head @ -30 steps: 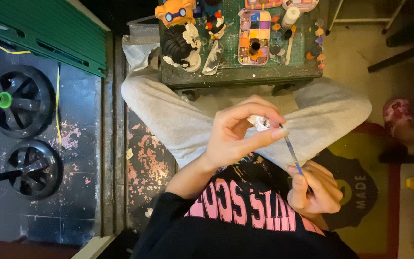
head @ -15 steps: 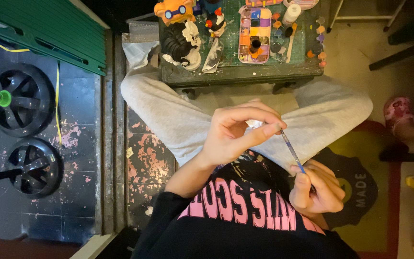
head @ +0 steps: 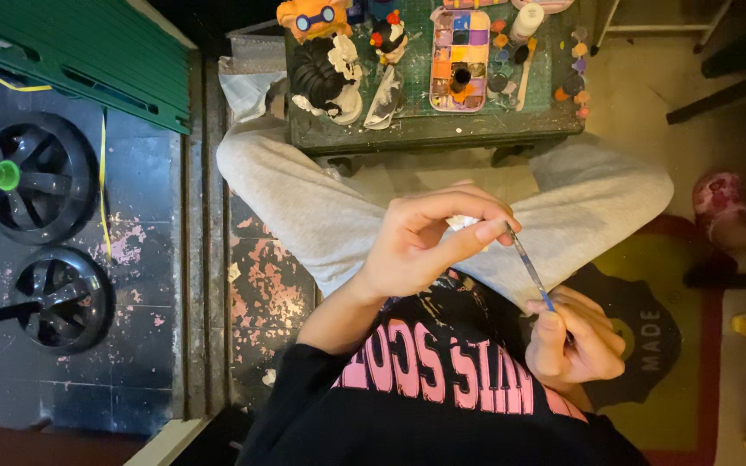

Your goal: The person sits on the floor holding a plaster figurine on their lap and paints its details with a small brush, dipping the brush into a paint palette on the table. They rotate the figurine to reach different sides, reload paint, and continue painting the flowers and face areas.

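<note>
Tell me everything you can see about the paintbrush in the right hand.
The paintbrush is thin and straight, with a blue handle and a paler, silvery part toward the tip. The right hand grips its lower end with closed fingers. It slants up and to the left, and its tip meets a small white object pinched in the left hand over the lap. The bristles are too small to make out.

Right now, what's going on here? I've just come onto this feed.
A person sits cross-legged on the floor. The left hand pinches a small white piece between its fingertips. The right hand holds a thin paintbrush, its tip at the white piece. In front of the knees is a low green table carrying a paint palette, small paint pots and painted figurines.
</note>
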